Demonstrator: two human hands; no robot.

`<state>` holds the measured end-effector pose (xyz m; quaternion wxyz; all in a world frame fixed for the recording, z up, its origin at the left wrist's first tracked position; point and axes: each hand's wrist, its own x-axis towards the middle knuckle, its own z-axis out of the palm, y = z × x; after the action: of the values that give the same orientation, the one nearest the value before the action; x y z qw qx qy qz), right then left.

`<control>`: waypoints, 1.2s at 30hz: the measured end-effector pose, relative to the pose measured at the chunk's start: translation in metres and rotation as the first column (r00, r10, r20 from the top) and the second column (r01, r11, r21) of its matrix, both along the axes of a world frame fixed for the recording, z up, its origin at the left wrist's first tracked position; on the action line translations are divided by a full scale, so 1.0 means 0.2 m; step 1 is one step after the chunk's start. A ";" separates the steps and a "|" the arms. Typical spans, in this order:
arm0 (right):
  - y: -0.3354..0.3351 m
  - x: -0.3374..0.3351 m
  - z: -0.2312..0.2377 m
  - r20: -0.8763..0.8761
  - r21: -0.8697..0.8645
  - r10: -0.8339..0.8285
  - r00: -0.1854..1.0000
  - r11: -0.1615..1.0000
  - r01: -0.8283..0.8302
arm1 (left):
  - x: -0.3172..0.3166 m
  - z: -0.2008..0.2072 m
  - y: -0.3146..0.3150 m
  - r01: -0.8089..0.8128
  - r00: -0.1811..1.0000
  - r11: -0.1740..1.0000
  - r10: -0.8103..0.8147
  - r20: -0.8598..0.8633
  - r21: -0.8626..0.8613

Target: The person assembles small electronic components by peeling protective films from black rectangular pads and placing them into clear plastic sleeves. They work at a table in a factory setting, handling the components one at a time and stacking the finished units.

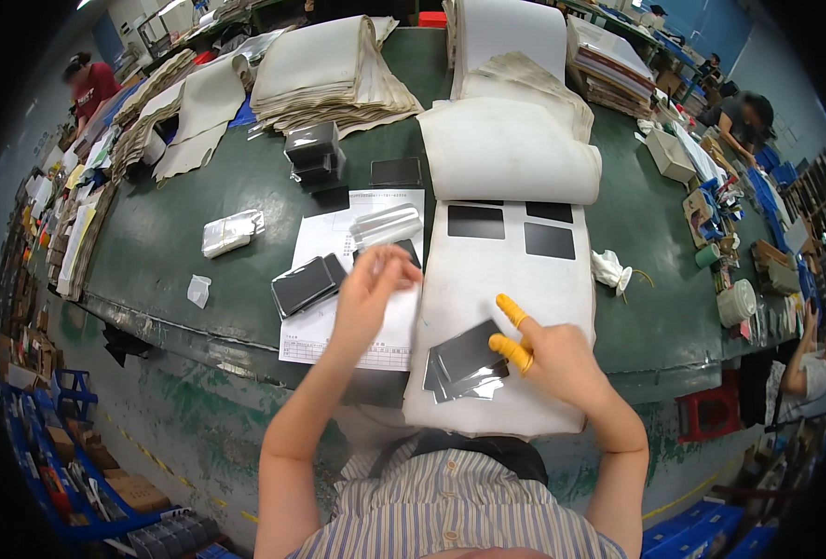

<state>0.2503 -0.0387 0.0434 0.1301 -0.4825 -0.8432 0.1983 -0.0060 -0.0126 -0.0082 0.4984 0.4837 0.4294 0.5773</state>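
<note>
My left hand [373, 291] hovers over a printed white sheet [303, 343], its fingers curled and smeared by motion. Whether it grips anything cannot be made out. Just beyond it lies a clear plastic film [385, 224], and beside it a stack of dark rectangular plates [308, 284]. My right hand [557, 361] wears yellow finger cots on thumb and index finger, which are apart. Its thumb is by the edge of several fanned dark plates [467, 357] with clear film. These rest on a pad of large white paper [515, 284]. Farther up the pad, several dark plates [550, 240] lie flat.
Folded-back paper [511, 149] covers the pad's far part. Dark blocks [312, 152] and a wrapped clear bundle [233, 233] sit on the green table [170, 270]. Thick paper stacks [334, 79] stand at the back. A white crumpled cloth [610, 270] lies right of the pad.
</note>
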 end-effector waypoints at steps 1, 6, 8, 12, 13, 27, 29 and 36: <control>0.03 -0.01 0.05 0.184 0.073 -0.040 0.982 0.997 0.028 | -0.05 -0.03 0.07 -0.051 0.997 0.998 0.053 -0.060 0.044; 0.30 0.03 0.01 -0.096 0.308 -0.058 0.994 0.948 0.085 | -0.07 0.06 0.16 0.068 0.998 0.995 -0.069 -0.005 -0.068; 0.45 0.01 -0.08 -0.132 0.432 0.037 0.991 0.902 0.024 | -0.04 0.06 0.13 0.114 0.993 0.989 -0.112 0.027 -0.095; 0.68 -0.03 -0.22 -0.051 0.560 0.125 0.991 0.825 -0.075 | 0.02 0.06 0.05 0.152 0.987 0.971 -0.141 0.072 -0.184; 0.69 -0.03 -0.20 -0.013 0.538 0.108 0.994 0.839 -0.084 | 0.02 0.07 0.03 0.156 0.987 0.967 -0.143 0.077 -0.199; 0.54 -0.01 -0.21 -0.821 -0.343 -0.328 0.467 0.938 0.055 | 0.05 0.04 -0.07 0.223 0.962 0.933 -0.164 0.216 -0.283; 0.42 -0.03 -0.08 -0.803 -0.520 -0.458 0.382 0.851 -0.072 | 0.06 0.05 -0.08 0.197 0.973 0.941 -0.154 0.171 -0.275; 0.27 -0.04 -0.03 -0.856 -0.465 -0.407 0.319 0.875 -0.134 | 0.09 0.11 -0.10 0.195 0.981 0.935 -0.185 0.062 -0.296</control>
<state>0.2432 0.0161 0.0368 0.4919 -0.3653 -0.4919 0.6186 0.0112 -0.0333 0.0132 0.6266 0.4319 0.4551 0.4622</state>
